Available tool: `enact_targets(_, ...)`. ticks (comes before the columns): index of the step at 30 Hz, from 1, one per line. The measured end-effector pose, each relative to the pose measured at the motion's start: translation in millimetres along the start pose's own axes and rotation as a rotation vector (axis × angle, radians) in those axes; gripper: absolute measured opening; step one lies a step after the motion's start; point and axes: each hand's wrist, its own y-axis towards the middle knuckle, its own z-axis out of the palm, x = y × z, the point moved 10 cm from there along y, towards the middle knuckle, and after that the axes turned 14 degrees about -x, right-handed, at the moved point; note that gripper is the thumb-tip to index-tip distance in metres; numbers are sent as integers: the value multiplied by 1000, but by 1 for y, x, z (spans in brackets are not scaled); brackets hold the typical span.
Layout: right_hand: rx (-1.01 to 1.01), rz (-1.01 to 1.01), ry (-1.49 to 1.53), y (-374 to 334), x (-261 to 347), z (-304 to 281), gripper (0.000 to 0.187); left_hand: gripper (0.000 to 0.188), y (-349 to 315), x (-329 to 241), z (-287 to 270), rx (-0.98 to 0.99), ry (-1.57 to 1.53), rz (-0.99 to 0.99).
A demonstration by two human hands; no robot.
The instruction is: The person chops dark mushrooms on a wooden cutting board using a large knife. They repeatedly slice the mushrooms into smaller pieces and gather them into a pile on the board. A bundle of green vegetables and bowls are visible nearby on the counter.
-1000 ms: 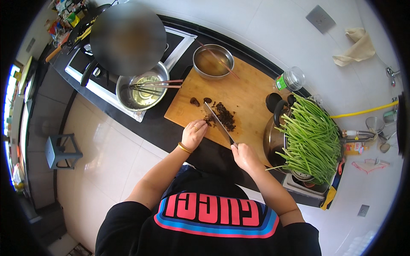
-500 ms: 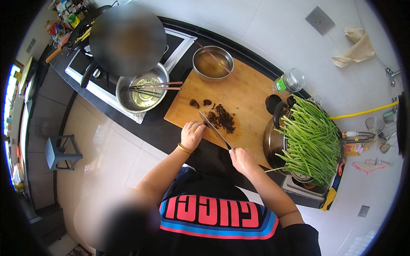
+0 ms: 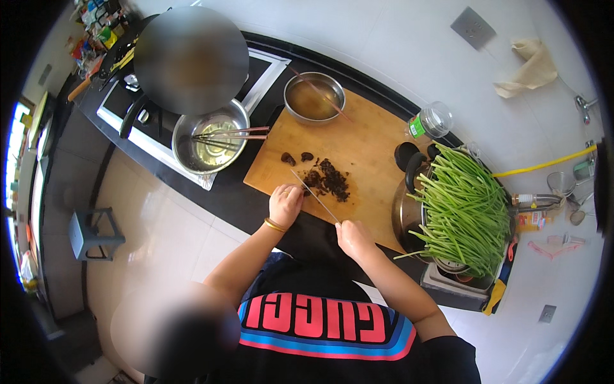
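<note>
My right hand (image 3: 355, 238) grips the handle of a kitchen knife (image 3: 316, 195), its thin blade pointing up and left across the near edge of the wooden cutting board (image 3: 371, 153). Curled at the left of the blade, my left hand (image 3: 286, 205) presses on a dark brown mushroom piece, mostly hidden by its fingers. Chopped dark mushroom (image 3: 331, 180) lies in a loose heap just right of the blade. Beyond my left fingers sit two larger mushroom pieces, one mushroom (image 3: 288, 158) beside another mushroom (image 3: 307, 156).
A metal bowl (image 3: 289, 102) of brownish liquid, a chopstick across it, stands at the board's far left corner. Left of the board is a steel pot (image 3: 181, 144) with chopsticks, near the stove. Long green stalks (image 3: 464, 211) heap over a pot at right, near a clear jar (image 3: 436, 120).
The knife and my right hand have shifted slightly left, toward my left hand. The left hand stays at the board's near edge, and the whole view has moved a little.
</note>
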Motion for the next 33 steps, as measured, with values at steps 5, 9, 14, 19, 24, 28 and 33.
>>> enact_targets(5, -134, 105, 249, -6, -14, -27, 44, 26, 17, 17, 1, 122, -92, -123)
enact_targets(9, -162, 156, 236, -12, -25, -38, 40, 41, 43, -3, 31, 467, -237, 90)
enact_targets(14, -158, 226, 235, -18, -38, -34, 39, 43, 37, -16, 68, 678, -261, 261)
enact_targets(19, -120, 287, 235, -26, -46, -31, 37, 36, 26, -25, 86, 736, -148, 369)
enact_targets(24, -64, 312, 216, -29, -48, -28, 37, 24, 27, -27, 85, 644, -142, 291)
enact_targets(28, -96, 271, 182, -32, -45, -30, 37, 16, 16, -24, 83, 566, -39, 229)
enact_targets(33, -55, 198, 85, -35, -35, -28, 37, 4, 1, -12, 72, 380, 76, 38)
